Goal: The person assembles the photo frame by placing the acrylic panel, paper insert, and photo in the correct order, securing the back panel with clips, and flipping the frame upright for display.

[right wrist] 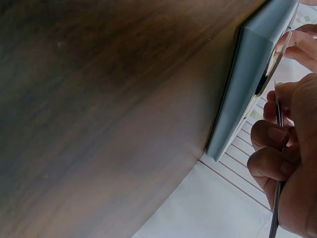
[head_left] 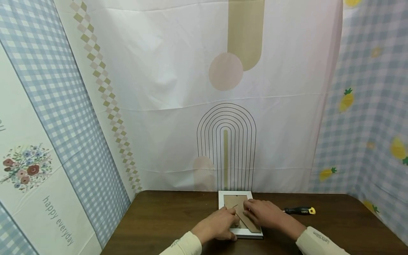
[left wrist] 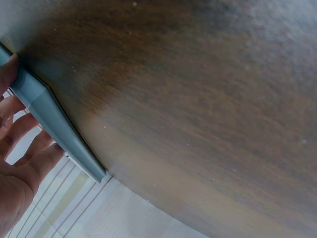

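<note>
A white picture frame [head_left: 244, 232] lies back up on the table, its brown backing board [head_left: 232, 200] showing. Across the back runs a diagonal edge, and in the right wrist view a thin panel [right wrist: 283, 52] tilts up from it. My left hand [head_left: 220, 224] grips the frame's near left part, thumb against the outer side and fingers bent over the back. My right hand [head_left: 266, 213] curls its fingers round the thin metal shaft of a screwdriver [head_left: 299, 211], with its fingertips close to the board. The screwdriver's black and yellow handle sticks out to the right, beyond the hand.
The dark brown wooden table [head_left: 159, 216] meets a white patterned cloth [head_left: 165, 141] behind the frame. Checked cloths hang at the left and right sides.
</note>
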`<state>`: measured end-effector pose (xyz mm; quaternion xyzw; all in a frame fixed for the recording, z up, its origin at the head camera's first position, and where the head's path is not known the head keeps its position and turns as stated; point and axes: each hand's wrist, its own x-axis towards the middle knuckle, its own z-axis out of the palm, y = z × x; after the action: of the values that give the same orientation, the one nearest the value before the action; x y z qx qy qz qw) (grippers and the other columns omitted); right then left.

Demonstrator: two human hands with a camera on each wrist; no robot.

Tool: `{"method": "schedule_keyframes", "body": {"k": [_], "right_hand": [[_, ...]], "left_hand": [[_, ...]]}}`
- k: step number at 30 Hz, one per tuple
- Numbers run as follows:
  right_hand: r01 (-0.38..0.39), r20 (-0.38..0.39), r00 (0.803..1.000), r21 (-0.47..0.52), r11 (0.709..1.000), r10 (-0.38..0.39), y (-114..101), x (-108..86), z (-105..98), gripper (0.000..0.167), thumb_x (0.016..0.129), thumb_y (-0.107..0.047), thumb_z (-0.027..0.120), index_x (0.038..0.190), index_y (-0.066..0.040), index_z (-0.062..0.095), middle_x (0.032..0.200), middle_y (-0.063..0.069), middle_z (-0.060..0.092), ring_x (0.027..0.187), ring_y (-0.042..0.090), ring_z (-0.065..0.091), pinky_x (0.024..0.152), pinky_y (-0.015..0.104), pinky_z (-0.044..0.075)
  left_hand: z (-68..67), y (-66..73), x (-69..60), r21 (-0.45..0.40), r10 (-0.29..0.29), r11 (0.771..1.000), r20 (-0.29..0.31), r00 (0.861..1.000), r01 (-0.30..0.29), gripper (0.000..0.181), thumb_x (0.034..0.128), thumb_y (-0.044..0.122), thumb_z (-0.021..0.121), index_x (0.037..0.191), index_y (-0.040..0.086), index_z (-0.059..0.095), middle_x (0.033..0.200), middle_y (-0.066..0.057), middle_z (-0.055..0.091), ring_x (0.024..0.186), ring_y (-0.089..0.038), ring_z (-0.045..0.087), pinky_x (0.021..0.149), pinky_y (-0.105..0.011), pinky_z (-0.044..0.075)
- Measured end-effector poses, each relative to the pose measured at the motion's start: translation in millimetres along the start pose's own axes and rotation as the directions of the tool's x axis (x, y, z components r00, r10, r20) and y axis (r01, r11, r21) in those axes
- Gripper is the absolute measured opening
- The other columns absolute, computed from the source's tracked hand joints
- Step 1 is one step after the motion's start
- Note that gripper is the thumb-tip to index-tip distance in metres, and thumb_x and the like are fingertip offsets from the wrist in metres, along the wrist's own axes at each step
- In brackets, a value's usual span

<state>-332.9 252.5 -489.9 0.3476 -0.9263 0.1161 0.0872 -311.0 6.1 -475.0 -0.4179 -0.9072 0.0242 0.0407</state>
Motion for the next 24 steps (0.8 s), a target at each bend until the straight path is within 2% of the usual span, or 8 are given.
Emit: {"method": "schedule_keyframes", "body": {"k": [14,24], "right_hand": [[0.051,-0.065,0.997,-0.024,0.998,-0.052,-6.6,-9.9,1.1,0.020,0.111,-0.028,0.072,0.096,-0.027,0.059,0.086,-0.015,0.056,0.064,-0.003,0.040,0.053,0.022,0.034],[0.064,-0.065,0.996,0.007,0.998,-0.064,-12.6,-17.4,2.6,0.019,0.111,-0.027,0.072,0.097,-0.026,0.060,0.086,-0.015,0.055,0.064,-0.004,0.038,0.052,0.020,0.034]], "left_hand": [[-2.3,0.0,0.3,-0.013,0.004,1.000,0.011,1.000,-0.003,0.036,0.0862,0.047,0.095,0.115,0.031,0.083,0.111,0.015,0.069,0.091,-0.005,0.057,0.079,-0.015,0.048],[-0.3,0.1,0.7,-0.017,0.003,1.000,0.010,1.000,-0.003,0.037,0.0852,0.047,0.096,0.116,0.031,0.083,0.111,0.015,0.069,0.091,-0.005,0.057,0.080,-0.014,0.048]]}}
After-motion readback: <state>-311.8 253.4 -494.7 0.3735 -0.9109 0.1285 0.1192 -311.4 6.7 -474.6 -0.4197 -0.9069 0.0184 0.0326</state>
